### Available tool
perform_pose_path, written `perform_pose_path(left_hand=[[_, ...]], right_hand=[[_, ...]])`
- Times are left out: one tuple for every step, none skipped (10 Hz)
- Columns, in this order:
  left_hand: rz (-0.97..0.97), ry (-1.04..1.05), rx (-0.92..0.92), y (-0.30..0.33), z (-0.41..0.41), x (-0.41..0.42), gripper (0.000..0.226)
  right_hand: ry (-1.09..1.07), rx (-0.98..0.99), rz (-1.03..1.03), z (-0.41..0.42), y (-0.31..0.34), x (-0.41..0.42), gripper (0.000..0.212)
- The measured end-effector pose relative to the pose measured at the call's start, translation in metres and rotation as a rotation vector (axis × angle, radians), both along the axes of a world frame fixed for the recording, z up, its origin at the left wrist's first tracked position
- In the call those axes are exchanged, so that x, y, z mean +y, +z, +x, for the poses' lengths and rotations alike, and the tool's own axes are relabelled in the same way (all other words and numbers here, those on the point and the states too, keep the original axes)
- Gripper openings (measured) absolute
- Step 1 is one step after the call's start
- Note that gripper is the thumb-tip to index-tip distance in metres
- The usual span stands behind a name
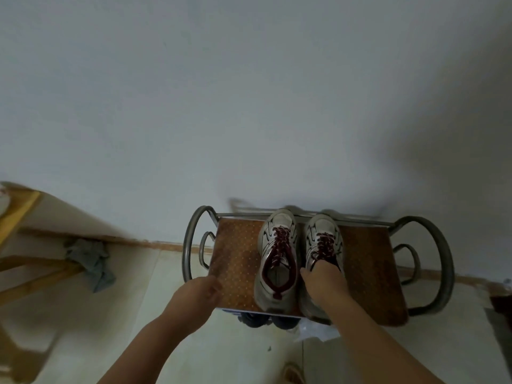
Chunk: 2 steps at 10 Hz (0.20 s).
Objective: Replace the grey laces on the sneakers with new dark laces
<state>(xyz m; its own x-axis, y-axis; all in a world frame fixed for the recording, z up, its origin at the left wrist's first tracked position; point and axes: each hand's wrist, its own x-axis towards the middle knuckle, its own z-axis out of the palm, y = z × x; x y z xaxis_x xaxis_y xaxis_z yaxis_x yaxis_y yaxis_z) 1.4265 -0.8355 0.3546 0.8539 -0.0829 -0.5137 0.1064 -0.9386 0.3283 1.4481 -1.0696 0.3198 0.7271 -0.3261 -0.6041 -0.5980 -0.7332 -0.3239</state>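
A: Where do the two white-and-grey mesh sneakers lie relative to the hands?

B: Side by side on the brown dotted metal-framed rack (238, 253), toes toward the wall, long axes running away from the viewer. The right hand (324, 284) rests on the right sneaker (322, 239), fingers apparently gripping its collar; the left sneaker (277, 259) stands touching beside it. The left hand (201, 291) hovers loosely curled, holding nothing, by the rack's near edge.

A: Counts?

B: Two sneakers, each carrying one dark maroon lace (279, 242); the task looks complete.

The right hand (325, 284) covers the heel and collar of the right sneaker (322, 245). Dark shoes (266, 320) beneath the shelf (238, 261) show only partly. The whole frame is motion-blurred; the left hand's (198, 296) fingers are indistinct.
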Motion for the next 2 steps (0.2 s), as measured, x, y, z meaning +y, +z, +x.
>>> perform_pose_path(left_hand=[[-0.020,-0.004,-0.046,0.011,-0.005,0.005,0.024],[-0.055,-0.002,-0.065,0.033,-0.016,0.008,0.024]], right_hand=[[0.108,0.008,-0.071,-0.005,0.023,-0.013,0.030],[0.156,-0.071,-0.106,-0.021,0.057,-0.014,0.019]])
